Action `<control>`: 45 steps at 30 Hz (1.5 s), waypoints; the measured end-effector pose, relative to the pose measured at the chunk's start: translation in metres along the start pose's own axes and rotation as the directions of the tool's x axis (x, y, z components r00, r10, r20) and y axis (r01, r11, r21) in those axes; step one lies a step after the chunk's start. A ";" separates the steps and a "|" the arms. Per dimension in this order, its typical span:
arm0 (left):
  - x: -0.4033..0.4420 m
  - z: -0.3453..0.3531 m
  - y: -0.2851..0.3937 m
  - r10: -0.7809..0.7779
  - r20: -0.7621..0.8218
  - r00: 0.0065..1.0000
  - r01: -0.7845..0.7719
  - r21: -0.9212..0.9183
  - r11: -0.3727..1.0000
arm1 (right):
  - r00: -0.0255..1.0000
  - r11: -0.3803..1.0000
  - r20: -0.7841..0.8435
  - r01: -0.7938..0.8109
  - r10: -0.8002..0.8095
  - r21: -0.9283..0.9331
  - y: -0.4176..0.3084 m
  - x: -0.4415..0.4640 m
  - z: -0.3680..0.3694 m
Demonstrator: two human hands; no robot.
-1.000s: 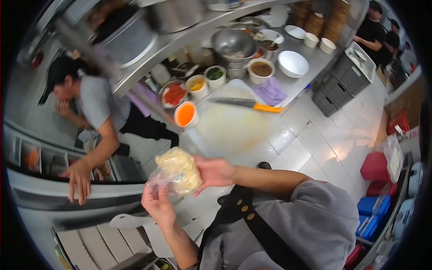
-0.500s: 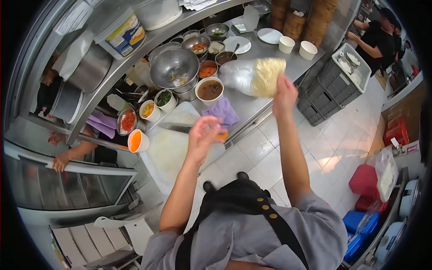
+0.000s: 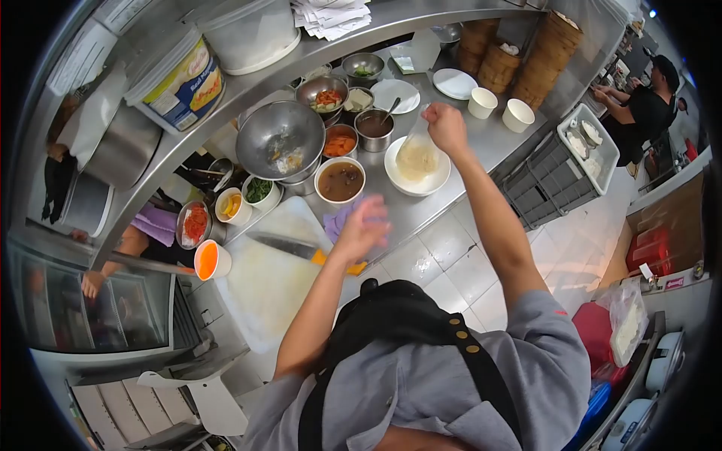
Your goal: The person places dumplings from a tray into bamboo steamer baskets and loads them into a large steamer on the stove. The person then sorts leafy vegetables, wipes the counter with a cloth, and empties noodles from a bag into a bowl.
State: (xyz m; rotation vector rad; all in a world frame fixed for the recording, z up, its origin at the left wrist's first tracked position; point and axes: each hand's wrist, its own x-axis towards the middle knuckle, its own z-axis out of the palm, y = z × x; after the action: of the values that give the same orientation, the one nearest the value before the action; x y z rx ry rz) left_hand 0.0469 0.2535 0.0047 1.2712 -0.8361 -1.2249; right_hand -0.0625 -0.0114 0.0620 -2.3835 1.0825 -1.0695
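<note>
My right hand (image 3: 445,128) grips the top of a clear plastic bag (image 3: 423,135), closed around it. The bag hangs into a white bowl (image 3: 438,183), with pale yellow food (image 3: 416,161) at its bottom. My left hand (image 3: 365,228) is blurred, its fingers apart and nothing in them, above a purple cloth (image 3: 336,221). Beneath it lies a knife (image 3: 282,244) with a yellow handle, on a white cutting board (image 3: 267,289). A bowl of brown broth (image 3: 341,182) stands left of the white bowl.
Behind are a large steel bowl (image 3: 280,141) and several small containers of ingredients. Bamboo steamers (image 3: 547,64) and two white cups stand at the back right. A grey crate (image 3: 541,177) is beside the counter. A person in black (image 3: 654,105) stands beyond; another person's hand (image 3: 92,284) is at left.
My right hand has moved the bag left and down into the white bowl. My left hand has shifted slightly right and down. The view has shifted, and the person in black appears lower.
</note>
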 end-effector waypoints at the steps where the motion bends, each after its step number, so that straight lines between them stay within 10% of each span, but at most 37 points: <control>1: 0.033 0.006 0.009 0.133 -0.050 0.990 -0.134 -0.025 0.991 | 0.997 0.998 0.055 0.060 -0.061 0.021 -0.010 0.003 -0.006; 2: 0.078 0.008 0.014 0.464 -0.070 0.883 -0.423 0.309 0.852 | 0.985 0.991 0.109 0.126 -0.130 0.046 -0.023 0.008 -0.012; 4: 0.130 0.032 0.040 0.529 -0.076 0.845 -0.481 0.324 0.815 | 0.976 0.957 0.157 0.108 -0.154 0.270 -0.060 0.007 -0.026; 5: 0.139 0.044 0.064 0.295 -0.092 0.951 -0.297 -0.007 0.955 | 0.967 0.917 0.186 0.091 -0.174 0.388 -0.072 0.011 -0.028; 8: 0.191 0.032 0.049 0.284 -0.186 0.940 -0.329 -0.289 0.899 | 1.000 0.700 0.009 0.009 -0.022 0.714 -0.052 0.032 -0.040; 12: 0.151 -0.034 0.101 0.436 -0.571 0.696 -0.466 0.103 0.879 | 0.943 0.863 0.332 -0.198 0.038 0.465 0.080 0.020 -0.004; 14: 0.147 -0.128 0.087 0.566 -0.702 0.432 0.124 0.669 0.733 | 0.818 0.962 0.574 -0.181 0.033 0.203 0.117 -0.009 0.029; 15: 0.154 -0.175 0.073 0.593 -0.607 0.529 0.321 0.790 0.523 | 0.764 0.980 0.643 -0.166 0.059 0.107 0.116 -0.024 0.042; 19: 0.159 -0.187 0.065 0.598 -0.560 0.573 0.737 0.672 -0.077 | 0.729 0.997 0.683 -0.001 -0.055 0.080 0.116 -0.050 0.101; 28: 0.029 -0.018 0.096 0.717 -0.603 0.349 0.329 0.795 0.509 | 0.657 0.898 0.627 0.195 -0.419 0.396 0.103 0.028 0.037; 32: -0.036 0.070 -0.036 0.372 -0.715 0.593 0.154 0.553 0.819 | 0.676 0.759 0.430 0.306 -0.598 0.575 -0.007 0.059 0.060; 36: -0.079 0.132 -0.147 -0.052 -0.661 0.749 0.411 0.402 0.818 | 0.620 0.696 0.319 0.623 -0.717 0.356 -0.142 0.076 0.145; 38: -0.105 0.157 -0.207 -0.204 -0.707 0.677 0.498 0.237 0.834 | 0.517 0.814 0.688 0.548 -0.510 0.191 -0.181 0.082 0.208; 40: -0.143 0.188 -0.258 -0.293 -0.787 0.543 0.539 0.059 0.840 | 0.218 0.562 0.731 0.783 -0.647 0.265 -0.190 0.063 0.240; 45: -0.196 0.302 -0.355 -0.630 -0.750 0.202 0.366 -0.539 0.759 | 0.183 0.381 0.542 0.881 -0.820 0.279 -0.165 0.074 0.325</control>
State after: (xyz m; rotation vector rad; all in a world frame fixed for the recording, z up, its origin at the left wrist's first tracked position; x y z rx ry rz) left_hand -0.3537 0.4146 -0.2579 1.7791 0.6484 -0.7951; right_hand 0.2954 0.0357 -0.0296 -3.0766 -0.6399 -0.2841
